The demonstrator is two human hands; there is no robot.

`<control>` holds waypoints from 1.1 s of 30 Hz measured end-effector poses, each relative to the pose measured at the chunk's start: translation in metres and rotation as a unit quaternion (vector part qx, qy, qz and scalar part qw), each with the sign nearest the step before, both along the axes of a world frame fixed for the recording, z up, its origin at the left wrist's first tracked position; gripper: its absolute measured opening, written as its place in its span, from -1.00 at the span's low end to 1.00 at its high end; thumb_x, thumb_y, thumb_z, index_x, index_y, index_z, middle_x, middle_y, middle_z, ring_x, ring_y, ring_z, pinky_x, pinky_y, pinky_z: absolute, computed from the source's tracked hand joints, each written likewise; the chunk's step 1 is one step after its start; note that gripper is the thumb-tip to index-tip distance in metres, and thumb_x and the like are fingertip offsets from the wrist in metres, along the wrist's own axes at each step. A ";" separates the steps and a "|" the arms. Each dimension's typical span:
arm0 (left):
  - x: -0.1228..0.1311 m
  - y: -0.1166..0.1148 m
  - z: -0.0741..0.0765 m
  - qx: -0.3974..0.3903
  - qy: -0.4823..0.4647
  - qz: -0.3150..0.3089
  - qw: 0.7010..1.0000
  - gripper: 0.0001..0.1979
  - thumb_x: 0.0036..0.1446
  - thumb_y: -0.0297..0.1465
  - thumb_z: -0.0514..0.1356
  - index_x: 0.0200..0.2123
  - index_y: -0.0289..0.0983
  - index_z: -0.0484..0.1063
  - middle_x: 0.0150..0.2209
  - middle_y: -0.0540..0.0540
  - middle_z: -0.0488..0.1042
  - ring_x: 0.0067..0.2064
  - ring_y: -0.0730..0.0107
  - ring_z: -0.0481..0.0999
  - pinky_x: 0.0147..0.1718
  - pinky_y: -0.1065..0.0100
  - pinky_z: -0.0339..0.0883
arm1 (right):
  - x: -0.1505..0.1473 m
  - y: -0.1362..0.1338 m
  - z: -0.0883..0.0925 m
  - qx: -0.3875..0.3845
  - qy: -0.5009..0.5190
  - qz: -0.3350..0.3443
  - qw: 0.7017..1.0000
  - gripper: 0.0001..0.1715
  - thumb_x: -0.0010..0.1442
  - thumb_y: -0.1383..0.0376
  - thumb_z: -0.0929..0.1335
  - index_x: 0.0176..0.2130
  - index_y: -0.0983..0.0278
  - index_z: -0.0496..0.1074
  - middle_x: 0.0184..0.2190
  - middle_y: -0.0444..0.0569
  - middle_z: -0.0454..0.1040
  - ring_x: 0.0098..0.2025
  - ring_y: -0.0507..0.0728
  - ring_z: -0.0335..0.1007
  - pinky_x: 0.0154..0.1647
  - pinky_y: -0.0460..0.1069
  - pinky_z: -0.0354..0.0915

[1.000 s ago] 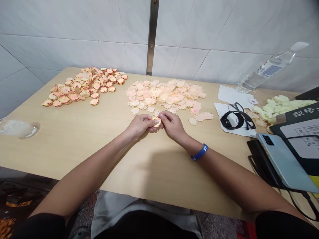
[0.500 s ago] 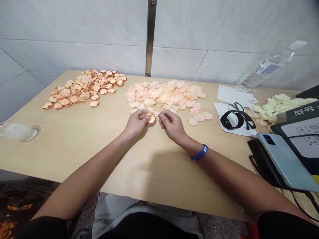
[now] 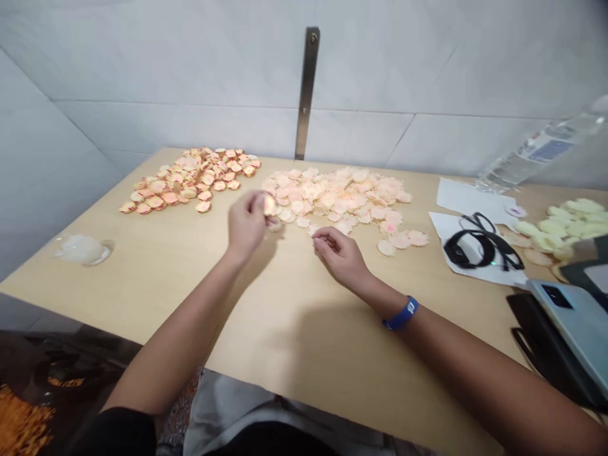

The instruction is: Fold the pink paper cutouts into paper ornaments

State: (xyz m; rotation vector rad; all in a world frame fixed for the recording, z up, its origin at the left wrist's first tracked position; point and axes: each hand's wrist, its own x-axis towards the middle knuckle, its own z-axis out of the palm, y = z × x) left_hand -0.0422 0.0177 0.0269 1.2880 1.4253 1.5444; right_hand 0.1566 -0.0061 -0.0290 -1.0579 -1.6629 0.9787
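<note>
My left hand (image 3: 246,228) is raised off the table and pinches a small yellowish flower-shaped piece (image 3: 270,206), slightly blurred. To its right, my right hand (image 3: 341,254) hovers low with thumb and fingertips together; anything between them is too small to make out. Behind both hands lies a pile of pale pink pieces with jagged edges (image 3: 332,196), like flat fabric petals. Farther left is a heap of thicker cream flower pieces with red-tipped edges (image 3: 190,177). A clear cup holding something whitish (image 3: 82,249) is at the left of the table.
On the right are a water bottle (image 3: 541,152), white paper (image 3: 468,196), a black wristband (image 3: 470,249), pale green petal pieces (image 3: 570,221) and a light blue phone (image 3: 570,323). A tiled wall (image 3: 228,130) borders the table (image 3: 166,285) at the back.
My left hand has lifted and moved away from my right hand, carrying the flower-shaped piece. The view has turned left, so the table's things appear farther right.
</note>
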 end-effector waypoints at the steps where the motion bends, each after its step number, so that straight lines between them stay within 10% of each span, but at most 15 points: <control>1: -0.017 0.010 0.007 0.020 0.008 0.051 0.998 -0.82 0.15 -0.33 0.15 -0.22 -0.26 0.46 -0.28 -0.06 0.50 -0.53 0.53 0.49 -0.53 0.48 0.36 | 0.000 0.000 0.000 0.001 -0.013 0.004 1.000 -0.79 0.25 0.17 0.28 -0.27 0.26 0.38 -0.49 -0.14 0.35 -0.48 0.01 0.25 -0.45 -0.07 0.17; 5: -0.097 0.047 0.034 -0.074 -0.038 0.129 0.988 -0.66 0.10 -0.49 0.14 -0.02 -0.24 0.37 -0.06 -0.16 0.44 -0.32 0.45 0.60 -0.30 0.40 0.48 | 0.002 0.000 -0.004 0.016 -0.067 0.028 0.997 -0.78 0.25 0.18 0.27 -0.30 0.26 0.39 -0.52 -0.13 0.37 -0.46 0.04 0.28 -0.43 -0.06 0.18; 8: -0.152 0.055 0.044 -0.114 -0.041 0.073 0.990 -0.61 0.13 -0.35 0.19 0.05 -0.19 0.36 0.11 -0.22 0.38 -0.15 0.29 0.59 -0.21 0.23 0.51 | 0.002 0.000 -0.004 0.018 -0.082 0.035 0.996 -0.76 0.26 0.17 0.26 -0.31 0.26 0.40 -0.53 -0.13 0.38 -0.45 0.05 0.30 -0.43 -0.06 0.18; 13: -0.183 0.026 0.027 -0.134 0.231 0.130 0.955 -0.64 0.12 -0.21 0.18 -0.08 -0.28 0.51 0.02 -0.22 0.51 -0.02 0.12 0.53 -0.02 0.14 0.40 | 0.001 -0.002 -0.001 0.017 -0.103 0.037 0.994 -0.76 0.26 0.19 0.25 -0.34 0.26 0.41 -0.54 -0.13 0.37 -0.47 0.05 0.29 -0.44 -0.06 0.17; 19: -0.163 0.011 -0.019 -0.145 0.499 0.084 0.850 -0.58 0.10 -0.15 0.21 -0.02 -0.22 0.51 0.02 -0.19 0.52 0.04 0.06 0.47 0.02 0.21 0.31 | 0.001 -0.001 -0.002 0.020 -0.115 0.048 0.992 -0.74 0.26 0.20 0.24 -0.36 0.26 0.41 -0.55 -0.13 0.37 -0.47 0.05 0.29 -0.43 -0.06 0.17; 24: -0.123 0.006 -0.022 0.021 0.465 0.114 0.877 -0.73 0.23 -0.26 0.09 -0.24 -0.28 0.54 -0.13 -0.25 0.56 -0.05 0.11 0.50 -0.02 0.16 0.33 | -0.001 0.000 -0.005 0.011 -0.058 0.037 0.998 -0.70 0.26 0.13 0.26 -0.38 0.26 0.40 -0.55 -0.12 0.37 -0.44 0.06 0.33 -0.40 -0.04 0.23; 29: -0.021 -0.020 -0.020 0.221 0.420 -0.112 0.873 -0.86 0.21 -0.32 0.17 -0.36 -0.20 0.49 -0.11 -0.18 0.55 -0.03 0.22 0.49 0.01 0.17 0.33 | -0.005 0.005 0.000 -0.181 0.114 0.119 0.970 -0.40 0.16 -0.19 0.26 -0.34 0.29 0.41 -0.51 -0.06 0.43 -0.56 0.03 0.31 -0.57 -0.06 0.24; 33: 0.036 -0.023 -0.029 0.220 0.325 -0.232 0.890 -0.85 0.14 -0.34 0.23 -0.46 -0.24 0.43 -0.08 -0.21 0.51 -0.03 0.21 0.49 -0.04 0.21 0.36 | 0.000 0.010 0.002 -0.185 0.149 0.099 0.966 -0.39 0.10 -0.22 0.31 -0.47 0.26 0.32 -0.64 -0.16 0.33 -0.66 -0.02 0.21 -0.65 -0.09 0.13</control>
